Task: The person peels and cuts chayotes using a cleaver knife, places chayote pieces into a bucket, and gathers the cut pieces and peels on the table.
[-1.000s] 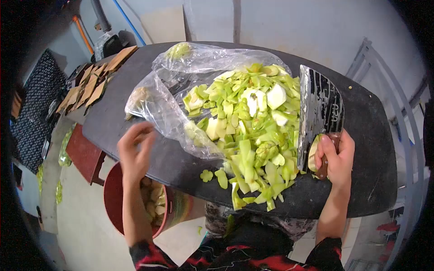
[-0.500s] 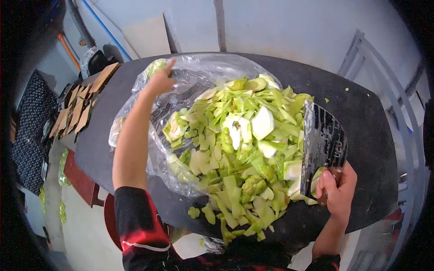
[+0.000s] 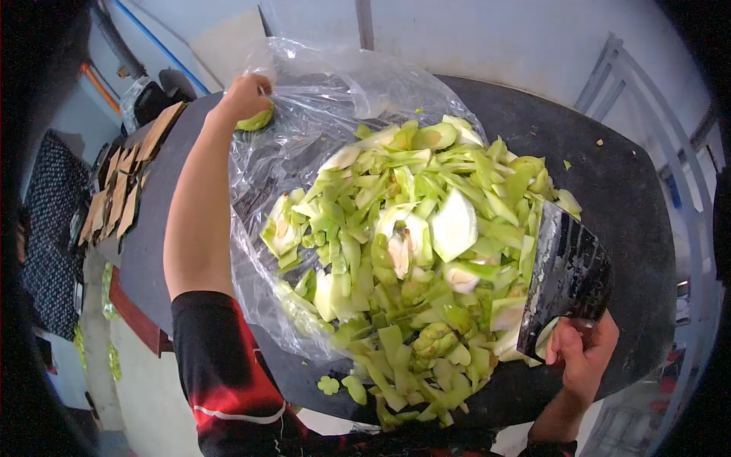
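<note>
My left hand [image 3: 245,97] is closed on the edge of a clear plastic bag [image 3: 304,99], drawing its film taut. A green chayote [image 3: 257,120] shows just under that hand; whether the fingers also hold it I cannot tell. In my right hand [image 3: 585,352] is a broad, dark-bladed cleaver [image 3: 567,266], gripped by its handle, the blade standing at the right side of the pile. A pale green slice [image 3: 545,335] lies between blade and fingers. Cut chayote pieces [image 3: 396,305] are heaped on and beside the bag, with a white-fleshed chunk [image 3: 454,225] on top.
The dark table [image 3: 624,228] carries the heap, with small scraps near its front edge. Flattened cardboard [image 3: 122,183] lies at the left. Grey metal rails [image 3: 647,107] stand to the right, and a pale wall [image 3: 472,46] rises behind.
My left hand has gone from a pointing pose to closed on the bag, whose far edge is lifted higher. The right hand and cleaver have shifted slightly right and lower in view.
</note>
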Demonstrator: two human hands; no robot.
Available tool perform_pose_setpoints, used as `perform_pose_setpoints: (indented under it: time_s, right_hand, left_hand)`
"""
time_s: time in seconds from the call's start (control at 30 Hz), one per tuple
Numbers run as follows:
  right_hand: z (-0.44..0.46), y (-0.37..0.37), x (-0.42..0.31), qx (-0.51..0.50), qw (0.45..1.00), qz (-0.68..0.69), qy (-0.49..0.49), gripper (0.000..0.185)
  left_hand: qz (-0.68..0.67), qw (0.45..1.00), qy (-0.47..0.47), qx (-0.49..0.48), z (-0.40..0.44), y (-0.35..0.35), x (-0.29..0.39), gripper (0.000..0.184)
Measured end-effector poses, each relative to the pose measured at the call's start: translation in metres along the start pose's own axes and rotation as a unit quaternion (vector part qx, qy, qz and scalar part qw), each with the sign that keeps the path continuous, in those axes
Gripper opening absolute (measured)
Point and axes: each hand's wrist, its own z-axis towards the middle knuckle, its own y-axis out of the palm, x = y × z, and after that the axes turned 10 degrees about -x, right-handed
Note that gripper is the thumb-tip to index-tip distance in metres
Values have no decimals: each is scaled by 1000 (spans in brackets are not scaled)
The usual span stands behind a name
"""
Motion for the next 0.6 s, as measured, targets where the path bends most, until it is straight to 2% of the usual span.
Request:
perform_pose_setpoints:
  time_s: [0.03,0.1,0.13,0.2,0.23,0.27,0.3,0.33,0.37,0.43,0.47,0.5,0.57,0.6]
  right_hand:
    - [-1,-1,3,0,1000,1,2,23]
    - [-1,-4,9,-39,997,-41,-51,35]
    - [-1,-4,9,-37,997,-42,-49,35]
    - [0,-3,8,-36,998,-35,-48,38]
    - [0,-4,9,-34,998,-39,-47,38]
    - [0,-5,11,-30,998,-40,-48,39]
    - [0,-5,13,-26,998,-41,-49,40]
    - [0,-4,14,-24,998,-43,-50,40]
    - [1,-2,16,-9,998,-33,-53,40]
    - [1,-2,16,9,998,-25,-55,41]
    - [0,-3,15,7,998,-29,-47,42]
    - [0,-4,16,6,999,-32,-40,42]
    - [-2,-4,20,18,998,-34,-46,42]
    - [-2,-4,21,29,997,-36,-54,42]
  left_hand:
    - [56,997,10,60,-4,13,-11,33]
    - [87,994,11,66,-6,32,-29,39]
    - [59,995,-58,53,-15,40,-29,51]
    - [93,992,-89,-10,-16,39,-23,69]
    - [90,992,-86,-11,-5,50,-39,69]
    - [166,985,-37,20,11,67,-69,69]
    - [242,969,12,51,12,69,-68,69]
    - [190,981,-42,20,16,69,-67,68]
    - [188,981,-40,21,23,65,-66,68]
    - [180,968,-149,-88,35,52,-57,66]
    - [207,963,-157,-72,11,33,-18,64]
    - [208,963,-155,-71,19,44,-36,64]
    - [140,976,-164,-18,41,79,-86,80]
    - [216,967,-136,16,37,79,-76,84]
